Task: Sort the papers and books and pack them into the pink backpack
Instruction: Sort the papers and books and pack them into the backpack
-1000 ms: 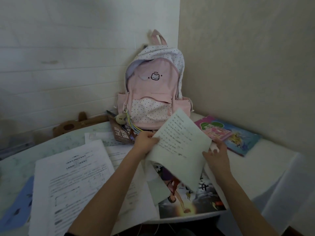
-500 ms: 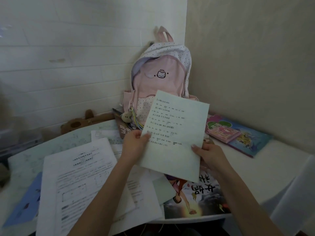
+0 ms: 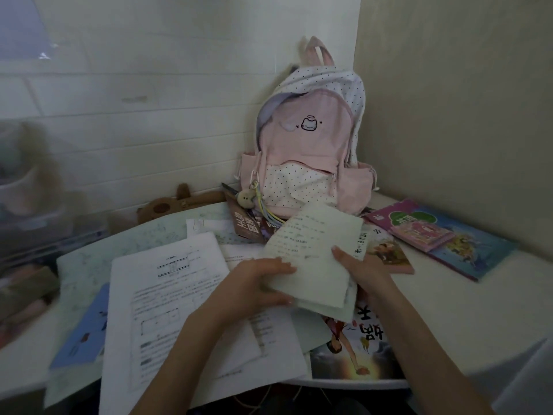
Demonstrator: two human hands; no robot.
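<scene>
pink backpack (image 3: 302, 151) upright in the wall corner, top unzipped, ready for loading; printed sheets (image 3: 179, 295) spread on table (image 3: 463, 310), unsorted; left hand (image 3: 260, 283) and right hand (image 3: 359, 268) pinch paper stack (image 3: 311, 259) by opposite edges, fingers curled, likely squaring it

Dim, flat indoor light. Corner setup: white horizontally panelled wall (image 3: 149, 139) far beyond fingers and to their left, plain beige wall (image 3: 454, 100) far to their right, seam between them straight ahead. White rounded table (image 3: 466, 319) directly under fingers, edge curving off toward bottom right. Blurred storage clutter (image 3: 27, 187) well off to left.
</scene>
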